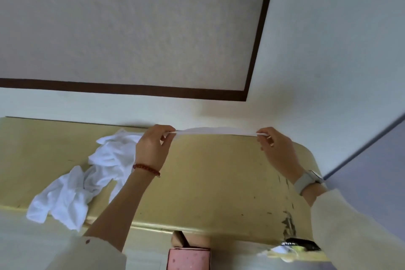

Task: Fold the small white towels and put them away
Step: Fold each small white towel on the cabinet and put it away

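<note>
The left hand [152, 149] and right hand [275, 149] are raised over the far edge of the yellow worktop [214, 182], each pinching one end of a small white towel [210, 131]. It is stretched taut and seen edge-on. Crumpled white towels [87, 177] lie heaped on the worktop's left.

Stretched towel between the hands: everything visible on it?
The stretched towel is white, thin cloth, seen nearly edge-on as a flat, taut strip. It is held level in the air above the far edge of the yellow table, near the wall. The left hand pinches one end and the right hand the other. Nothing else touches it. Weave and hem are too blurred to tell.
</note>
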Demonstrator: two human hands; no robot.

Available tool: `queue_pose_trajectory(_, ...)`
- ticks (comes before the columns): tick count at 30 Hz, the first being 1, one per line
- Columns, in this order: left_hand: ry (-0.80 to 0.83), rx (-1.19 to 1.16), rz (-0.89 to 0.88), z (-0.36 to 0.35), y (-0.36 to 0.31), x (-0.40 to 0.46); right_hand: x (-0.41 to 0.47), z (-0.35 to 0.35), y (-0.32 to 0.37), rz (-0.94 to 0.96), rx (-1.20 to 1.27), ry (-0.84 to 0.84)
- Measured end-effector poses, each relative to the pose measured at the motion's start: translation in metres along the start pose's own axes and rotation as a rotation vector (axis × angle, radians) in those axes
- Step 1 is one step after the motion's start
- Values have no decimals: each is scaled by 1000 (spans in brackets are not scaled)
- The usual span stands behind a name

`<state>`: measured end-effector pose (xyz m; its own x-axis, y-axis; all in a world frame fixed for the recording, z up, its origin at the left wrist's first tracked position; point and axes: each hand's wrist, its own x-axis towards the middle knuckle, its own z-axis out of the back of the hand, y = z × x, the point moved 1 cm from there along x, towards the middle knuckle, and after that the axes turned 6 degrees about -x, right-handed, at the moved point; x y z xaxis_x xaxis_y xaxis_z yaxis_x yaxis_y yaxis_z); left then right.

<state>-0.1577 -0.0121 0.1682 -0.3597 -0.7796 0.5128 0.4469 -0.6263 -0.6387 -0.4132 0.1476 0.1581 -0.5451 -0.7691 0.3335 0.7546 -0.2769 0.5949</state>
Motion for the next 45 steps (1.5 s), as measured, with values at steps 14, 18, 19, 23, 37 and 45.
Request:
queue_pose_trajectory(14,899,36,517,-57,101,-175,-200,-88,-78,-506,-131,738)
queue_pose_trajectory(18,735,-86,609,-64,105,-165,-188,-95,-80,-536,-125,562)
queue_pose_trajectory(19,692,-118,628,-67,106,-158,-180,-98,-81,-555,-109,499)
queue_pose_trajectory(23,570,-174,662,-93,112,-129,-144,-106,-82,-629,-14,292)
queue_pose_trajectory(37,423,-139,782,-162,141,-109,-101,-157,-131,-723,-26,170)
queue_pose_trajectory(45,452,54,652,-168,142,-113,-107,-164,-134,-629,-181,179)
